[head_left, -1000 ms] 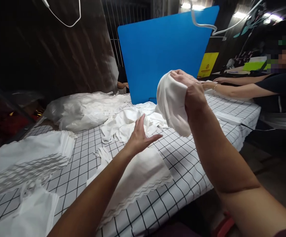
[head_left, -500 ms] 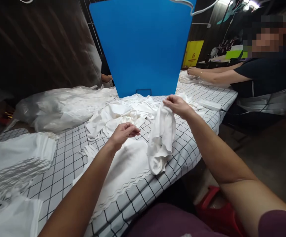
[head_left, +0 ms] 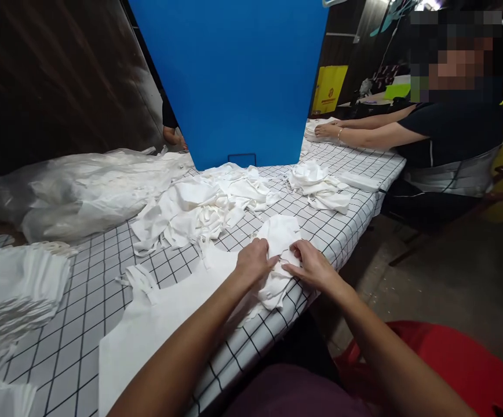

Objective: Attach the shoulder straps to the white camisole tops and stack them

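Close to the table's front edge, a crumpled white garment [head_left: 280, 230] lies partly over a flat white strappy top [head_left: 164, 313]. My left hand [head_left: 255, 260] pinches the crumpled garment from its left side. Opposite it, my right hand [head_left: 311, 263] has the thumb and fingertips closed on the same cloth. The two hands are a short gap apart, with a fold of fabric between them. Thin straps of the flat top stick out toward the back; my left forearm hides part of it.
Behind are a heap of white garments [head_left: 208, 200] and a smaller pile [head_left: 319, 185]. A blue board [head_left: 243, 87] stands upright at the back. Stacked white tops [head_left: 21, 278] and a plastic bag [head_left: 77, 191] occupy the left. A co-worker [head_left: 451, 127] handles cloth at right; a red chair [head_left: 443, 359] is beside me.
My right hand has come down toward me, lowering the hanging garment onto the table. My left hand has moved right and taken hold of it too. The view has shifted slightly.
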Tool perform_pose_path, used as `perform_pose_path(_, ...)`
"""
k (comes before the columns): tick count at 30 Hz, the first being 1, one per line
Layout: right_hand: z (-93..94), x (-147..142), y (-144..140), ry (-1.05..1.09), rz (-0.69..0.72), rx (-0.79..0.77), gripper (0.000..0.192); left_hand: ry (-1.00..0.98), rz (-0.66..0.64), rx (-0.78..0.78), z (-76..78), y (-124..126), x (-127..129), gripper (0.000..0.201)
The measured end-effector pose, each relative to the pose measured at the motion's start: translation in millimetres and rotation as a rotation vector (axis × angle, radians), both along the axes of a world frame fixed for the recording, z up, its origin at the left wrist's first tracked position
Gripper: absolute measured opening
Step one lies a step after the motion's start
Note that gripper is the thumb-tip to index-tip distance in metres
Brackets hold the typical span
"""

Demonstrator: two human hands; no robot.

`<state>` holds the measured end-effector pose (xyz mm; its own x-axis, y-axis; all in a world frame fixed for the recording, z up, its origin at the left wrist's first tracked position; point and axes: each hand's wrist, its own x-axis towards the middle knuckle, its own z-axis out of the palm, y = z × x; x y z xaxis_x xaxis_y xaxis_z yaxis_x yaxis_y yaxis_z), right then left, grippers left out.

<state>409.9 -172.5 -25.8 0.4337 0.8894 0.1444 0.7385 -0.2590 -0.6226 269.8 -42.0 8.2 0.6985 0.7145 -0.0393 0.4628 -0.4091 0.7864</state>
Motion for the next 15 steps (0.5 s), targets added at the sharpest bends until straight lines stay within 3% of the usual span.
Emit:
perform_pose_path(4, 0.4, 8.6, -6.3, 0.060, -0.037, 0.052, 0.007, -0.214, 0.128, -0.253, 0.5, 16.0, 3.7, 0.016)
perform_pose_path(7, -1.0, 20.3, -12.8, 0.208, -0.157, 0.157, 0.011, -0.320, 0.197, -0.365, 19.9, 34.5, -3.6, 0.008)
perform_pose_path(9, -2.1, 28.9, -13.8, 0.442, -0.250, 0.262, 0.016, -0.462, 0.229, -0.545, 35.7, 42.5, -12.0, 0.013)
perform_pose_path(12, 6.7, 43.5, -7.1, 0.894, -0.281, 0.414, 0.024, -0.651, 0.172, -0.897, 51.3, 42.8, -31.3, 0.020)
perform_pose_path(15, 36.9, 57.9, 3.5, 1.126, -0.237, 0.550, 0.020, -0.504, -0.002, -0.946, 48.6, 34.6, -55.5, 0.025)
